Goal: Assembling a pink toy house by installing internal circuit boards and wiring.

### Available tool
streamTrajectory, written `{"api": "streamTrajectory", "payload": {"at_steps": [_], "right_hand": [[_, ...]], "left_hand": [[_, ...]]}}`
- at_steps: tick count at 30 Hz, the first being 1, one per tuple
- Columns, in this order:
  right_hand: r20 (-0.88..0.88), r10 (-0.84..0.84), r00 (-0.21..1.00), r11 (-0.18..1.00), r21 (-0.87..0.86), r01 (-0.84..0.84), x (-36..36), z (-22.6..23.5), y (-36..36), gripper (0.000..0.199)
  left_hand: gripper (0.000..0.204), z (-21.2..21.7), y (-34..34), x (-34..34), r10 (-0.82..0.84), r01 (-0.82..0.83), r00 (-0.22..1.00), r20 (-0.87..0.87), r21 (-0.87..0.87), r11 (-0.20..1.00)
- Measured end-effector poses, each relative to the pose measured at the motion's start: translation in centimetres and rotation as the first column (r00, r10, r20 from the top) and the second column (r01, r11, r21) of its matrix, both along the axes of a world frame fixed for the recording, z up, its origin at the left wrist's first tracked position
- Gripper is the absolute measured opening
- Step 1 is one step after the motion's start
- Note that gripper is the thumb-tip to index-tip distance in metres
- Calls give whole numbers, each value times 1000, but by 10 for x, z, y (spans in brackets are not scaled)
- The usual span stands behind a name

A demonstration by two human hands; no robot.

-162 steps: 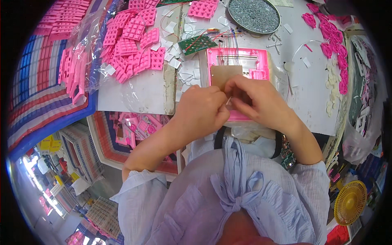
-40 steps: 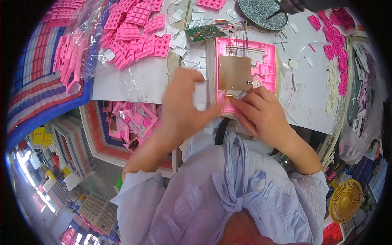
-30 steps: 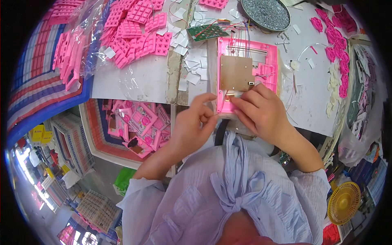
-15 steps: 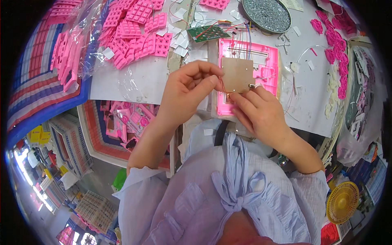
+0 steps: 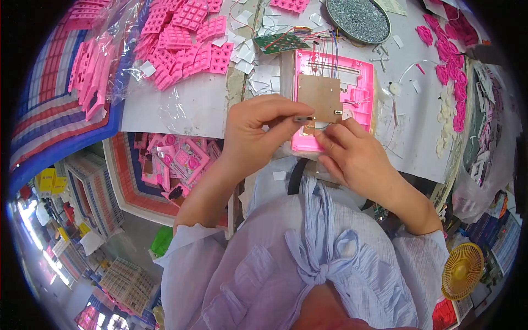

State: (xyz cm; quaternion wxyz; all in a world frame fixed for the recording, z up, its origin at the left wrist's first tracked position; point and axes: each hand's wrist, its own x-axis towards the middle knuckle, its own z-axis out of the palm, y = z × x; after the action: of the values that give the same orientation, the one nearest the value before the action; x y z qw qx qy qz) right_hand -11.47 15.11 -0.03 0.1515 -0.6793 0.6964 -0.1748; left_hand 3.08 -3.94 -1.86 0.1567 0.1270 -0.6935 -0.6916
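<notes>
A pink plastic casing [image 5: 363,85] lies open-side up on the table in front of me, with a brown circuit board [image 5: 319,94] over its middle. Thin wires run from it to a green circuit board [image 5: 280,43] beyond. My left hand [image 5: 258,129] pinches a small dark grey piece [image 5: 302,119] at the brown board's lower left corner; its exact kind is too small to tell. My right hand [image 5: 355,154] has thumb and fingers closed at the casing's lower part, near the board's bottom edge. Whatever those fingertips hold is hidden.
Pink keypad pieces [image 5: 192,49] are heaped at the far left. Beyond the casing stands a round tray of screws [image 5: 360,19]. Pink coiled strips [image 5: 457,82] lie at the right. Below the table's left side, a lined box [image 5: 124,181] holds pink casings.
My left hand has shifted right and slightly down, and the grey piece now shows between its fingertips. My right hand has moved slightly down and right, still by the casing.
</notes>
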Motion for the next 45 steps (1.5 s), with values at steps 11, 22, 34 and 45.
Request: {"api": "streamTrajectory", "payload": {"at_steps": [11,22,34,45], "right_hand": [[-73,-71,995,989,-135,60,8,-7,-4,43],[88,-54,995,854,-511,92,-37,-3,6,31],[-160,-123,979,991,33,130,-16,18,48,15],[-142,-44,989,998,47,51,-26,10,37,8]], "left_hand": [[12,22,14,-13,0,38,994,113,-339,940],[10,25,21,-36,-267,299,913,309,-60,952],[28,0,28,9,-79,144,989,124,-934,328],[29,-13,15,16,-135,128,987,83,-920,371]]}}
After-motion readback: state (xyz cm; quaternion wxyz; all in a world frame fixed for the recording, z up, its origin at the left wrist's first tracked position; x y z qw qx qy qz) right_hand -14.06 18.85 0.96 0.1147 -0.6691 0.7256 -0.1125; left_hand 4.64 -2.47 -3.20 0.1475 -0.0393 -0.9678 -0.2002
